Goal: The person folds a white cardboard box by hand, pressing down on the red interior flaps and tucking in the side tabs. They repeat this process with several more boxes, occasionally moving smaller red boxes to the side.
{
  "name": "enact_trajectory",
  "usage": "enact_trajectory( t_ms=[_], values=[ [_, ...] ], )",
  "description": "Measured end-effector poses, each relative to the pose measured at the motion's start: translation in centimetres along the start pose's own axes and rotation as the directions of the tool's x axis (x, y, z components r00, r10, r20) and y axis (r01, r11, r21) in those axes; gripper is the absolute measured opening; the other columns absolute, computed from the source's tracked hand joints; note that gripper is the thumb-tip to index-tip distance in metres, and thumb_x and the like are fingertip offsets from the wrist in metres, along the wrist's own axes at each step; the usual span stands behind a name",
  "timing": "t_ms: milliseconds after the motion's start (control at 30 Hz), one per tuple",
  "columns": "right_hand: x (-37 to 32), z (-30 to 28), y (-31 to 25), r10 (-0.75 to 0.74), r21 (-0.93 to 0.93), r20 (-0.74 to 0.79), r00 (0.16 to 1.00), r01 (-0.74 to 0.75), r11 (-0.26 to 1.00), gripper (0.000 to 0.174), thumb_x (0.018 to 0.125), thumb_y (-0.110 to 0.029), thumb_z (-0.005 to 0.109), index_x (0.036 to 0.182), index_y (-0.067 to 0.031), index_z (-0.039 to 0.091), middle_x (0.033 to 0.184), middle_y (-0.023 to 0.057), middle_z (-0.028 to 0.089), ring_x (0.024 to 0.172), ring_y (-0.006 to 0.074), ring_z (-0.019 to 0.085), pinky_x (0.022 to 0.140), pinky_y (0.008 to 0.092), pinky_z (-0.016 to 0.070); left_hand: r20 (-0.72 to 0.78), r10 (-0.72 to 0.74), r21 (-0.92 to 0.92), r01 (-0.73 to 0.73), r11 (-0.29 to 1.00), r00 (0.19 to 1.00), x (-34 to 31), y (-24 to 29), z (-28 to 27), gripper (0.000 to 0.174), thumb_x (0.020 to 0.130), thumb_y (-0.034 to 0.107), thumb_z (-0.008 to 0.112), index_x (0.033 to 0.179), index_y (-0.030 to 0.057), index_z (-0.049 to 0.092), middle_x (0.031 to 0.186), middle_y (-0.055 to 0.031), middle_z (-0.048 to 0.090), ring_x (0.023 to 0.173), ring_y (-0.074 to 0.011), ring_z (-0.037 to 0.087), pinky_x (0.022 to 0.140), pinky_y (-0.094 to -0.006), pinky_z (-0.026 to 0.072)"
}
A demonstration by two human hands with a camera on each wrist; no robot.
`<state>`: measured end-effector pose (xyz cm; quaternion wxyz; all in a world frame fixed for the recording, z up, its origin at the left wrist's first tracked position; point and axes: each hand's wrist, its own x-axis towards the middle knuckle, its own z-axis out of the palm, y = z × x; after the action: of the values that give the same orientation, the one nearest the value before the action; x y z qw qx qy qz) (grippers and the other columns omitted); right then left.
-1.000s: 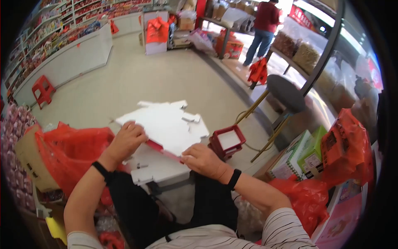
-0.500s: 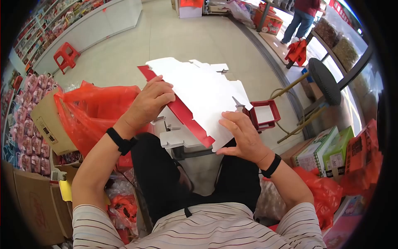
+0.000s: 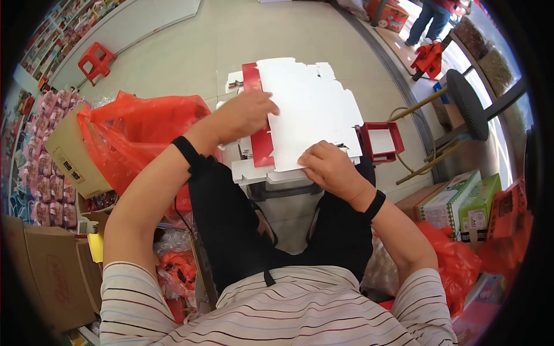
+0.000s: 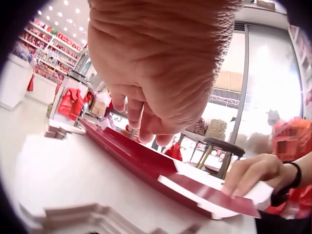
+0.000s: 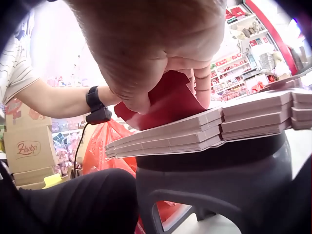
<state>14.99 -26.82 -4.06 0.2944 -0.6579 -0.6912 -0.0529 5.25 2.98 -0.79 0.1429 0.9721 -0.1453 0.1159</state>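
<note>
A flat die-cut cardboard box blank (image 3: 309, 109), white on the upper face with a red folded strip (image 3: 264, 147) along its left side, lies over a stack of white cardboard blanks (image 5: 195, 134). The stack rests on a dark grey plastic stool (image 5: 204, 183) between the person's knees. My left hand (image 3: 245, 115) is over the red strip, its fingertips right at the fold line; in the left wrist view its fingers hang loosely above the red card. With thumb and fingers, my right hand (image 3: 333, 172) pinches the blank's near edge at the corner.
An open red box (image 3: 383, 144) with a white inside stands right of the stack. Red plastic bags (image 3: 141, 135) and a carton (image 3: 72, 164) are at the left. A round-topped stool (image 3: 464, 104) and boxes (image 3: 482, 205) are at the right. Someone stands by the doorway (image 3: 430, 23).
The blank, earlier tilted, has turned and come down flatter over the stack. My left hand has moved along the red strip to the fold; my right hand has gone to the near edge.
</note>
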Motion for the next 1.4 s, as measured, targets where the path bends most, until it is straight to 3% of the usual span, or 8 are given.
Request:
enact_trajectory(
  t_ms=[100,333,500,633,733,867,1000,1400],
  values=[
    [0.6,0.1,0.2,0.017,0.012,0.005,1.0,-0.017,1.0,0.02,0.083,-0.01,0.079,0.1,-0.0084,0.068,0.095,0.0079,0.062,0.091,0.03,0.062,0.082,0.0408,0.0529,-0.063,0.206,0.109,-0.198,0.974,0.977,-0.1,3.3,2.0,0.015,0.096,0.018,0.064,0.101,0.0066,0.071,0.104,-0.0143,0.072,0.11,-0.0327,0.067,0.107,-0.0462,0.0473],
    [0.9,-0.2,0.9,0.247,0.219,0.023,0.969,-0.246,0.944,0.012,0.089,-0.011,0.075,0.099,-0.008,0.07,0.092,0.0105,0.066,0.09,0.0306,0.064,0.079,0.0414,0.0534,0.164,-0.337,0.352,0.264,0.898,0.927,-2.9,4.6,0.1,0.013,0.091,0.017,0.069,0.093,0.0043,0.066,0.09,-0.0126,0.072,0.087,-0.032,0.072,0.084,-0.044,0.0558],
    [2.0,-0.1,2.5,0.438,0.402,0.17,0.883,-0.468,0.787,0.02,0.093,-0.019,0.077,0.099,-0.0013,0.071,0.089,0.0148,0.069,0.081,0.0287,0.065,0.077,0.038,0.0525,-0.041,-0.291,-0.284,0.268,0.921,0.956,-4.5,6.8,2.5,0.029,0.098,0.03,0.076,0.106,0.0033,0.069,0.091,-0.0115,0.067,0.082,-0.0248,0.068,0.076,-0.039,0.0556],
    [2.8,-0.8,4.1,0.5,0.4,0.273,0.822,-0.57,0.718,0.025,0.097,-0.024,0.076,0.101,0.0001,0.071,0.084,0.0068,0.069,0.081,0.0134,0.06,0.076,0.032,0.0513,0.055,-0.549,-0.337,0.533,0.776,0.834,-2.9,7.2,4.0,0.036,0.102,0.032,0.072,0.092,-0.0018,0.067,0.075,-0.0085,0.062,0.071,-0.0183,0.056,0.067,-0.0359,0.0484],
    [3.2,-1.4,5.5,0.582,0.276,0.295,0.758,-0.65,0.708,0.027,0.098,-0.026,0.075,0.097,0.0001,0.068,0.083,0.0061,0.068,0.079,0.0128,0.059,0.075,0.0319,0.0504,0.181,-0.655,-0.39,0.665,0.637,0.734,-2.4,6.7,4.2,0.041,0.101,0.038,0.067,0.093,-0.0021,0.067,0.085,-0.0218,0.068,0.079,-0.0363,0.067,0.073,-0.0468,0.0514],
    [3.5,-1.4,6.2,0.589,0.208,0.289,0.755,-0.65,0.731,0.029,0.096,-0.027,0.074,0.094,0.0014,0.067,0.079,0.0092,0.063,0.077,0.0166,0.057,0.072,0.0338,0.0474,0.203,-0.666,-0.375,0.685,0.624,0.718,-2.0,5.9,4.5,0.042,0.102,0.038,0.069,0.086,0.0004,0.061,0.075,-0.007,0.061,0.071,-0.0145,0.055,0.065,-0.0334,0.0471],
    [3.8,-0.6,6.6,0.591,0.119,0.253,0.766,-0.631,0.767,0.032,0.094,-0.031,0.076,0.094,0.0003,0.07,0.085,0.0185,0.07,0.082,0.0329,0.068,0.075,0.0436,0.0509,0.221,-0.678,-0.29,0.711,0.641,0.701,-1.4,6.4,3.8,0.043,0.102,0.038,0.069,0.085,0.0005,0.059,0.074,-0.0077,0.059,0.07,-0.016,0.054,0.065,-0.0353,0.0457],
    [4.2,0.0,6.2,0.607,-0.003,0.235,0.759,-0.624,0.782,0.028,0.096,-0.031,0.073,0.097,-0.0038,0.066,0.091,0.0155,0.069,0.089,0.0318,0.066,0.08,0.043,0.05,0.18,-0.643,-0.192,0.667,0.72,0.745,-1.4,6.2,4.1,0.044,0.099,0.038,0.066,0.086,-0.0033,0.057,0.074,-0.0179,0.059,0.068,-0.0268,0.055,0.066,-0.0423,0.0459]
  ],
)
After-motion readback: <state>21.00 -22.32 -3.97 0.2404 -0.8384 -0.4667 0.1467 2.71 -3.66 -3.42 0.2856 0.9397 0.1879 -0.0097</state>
